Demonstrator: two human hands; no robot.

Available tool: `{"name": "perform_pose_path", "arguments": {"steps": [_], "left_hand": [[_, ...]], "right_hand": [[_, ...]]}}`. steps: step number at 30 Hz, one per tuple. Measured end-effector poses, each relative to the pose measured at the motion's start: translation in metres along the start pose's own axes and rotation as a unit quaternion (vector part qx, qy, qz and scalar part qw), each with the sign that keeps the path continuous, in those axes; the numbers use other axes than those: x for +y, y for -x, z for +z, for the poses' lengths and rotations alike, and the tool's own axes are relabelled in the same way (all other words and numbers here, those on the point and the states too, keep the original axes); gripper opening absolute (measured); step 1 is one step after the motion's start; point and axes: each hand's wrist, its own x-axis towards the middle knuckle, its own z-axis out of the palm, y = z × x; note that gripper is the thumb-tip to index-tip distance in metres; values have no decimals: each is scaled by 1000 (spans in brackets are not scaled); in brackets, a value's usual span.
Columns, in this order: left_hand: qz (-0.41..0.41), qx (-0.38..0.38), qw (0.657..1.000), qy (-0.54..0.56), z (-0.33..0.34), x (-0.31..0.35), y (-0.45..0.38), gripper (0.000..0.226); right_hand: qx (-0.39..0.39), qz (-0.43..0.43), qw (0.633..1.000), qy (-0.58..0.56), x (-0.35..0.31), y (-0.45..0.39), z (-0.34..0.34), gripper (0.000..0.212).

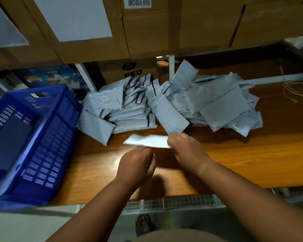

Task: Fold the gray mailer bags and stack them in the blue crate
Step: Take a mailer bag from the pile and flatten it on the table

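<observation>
Mailer bag (147, 140), pale gray and motion-blurred, sits just above the wooden tabletop (243, 154) near frame centre. My right hand (187, 151) grips its right end, fingers curled over the edge. My left hand (136, 165) is at 7 o'clock from the bag, just below its lower edge, fingers loosely curled; I cannot tell whether it touches the bag. The two hands are close together but apart. At 12 o'clock from the hands, a loose heap of gray mailer bags (173, 102) covers the back of the table, some folded. At 9 o'clock stands the blue crate (47, 142), its slotted wall near the heap's left edge. Cardboard boxes (147, 28) fill the shelf at 12 o'clock above the heap. Thin wire (294, 88) coils at 2 o'clock.
</observation>
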Motion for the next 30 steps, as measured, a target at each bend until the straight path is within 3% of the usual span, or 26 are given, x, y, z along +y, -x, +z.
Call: {"name": "perform_pose_path", "arguments": {"steps": [5,7,10,15,22,30], "left_hand": [[56,14,998,2,19,10,73,13],[36,-17,999,-25,33,7,85,24],[-1,-56,996,-63,50,0,90,48],[-68,-107,989,-74,61,-10,83,68],[-92,-118,987,-65,66,-39,89,67],[-52,-127,989,-49,75,-57,89,69]], "right_hand": [[-74,-142,987,28,-9,57,35,19],[-102,-160,982,19,-9,67,39,19],[-134,-132,982,36,-19,73,32,33],[-70,-92,992,51,-54,57,31,37],[-133,-14,990,40,-115,16,75,61],[-188,19,978,91,-111,20,92,76]]}}
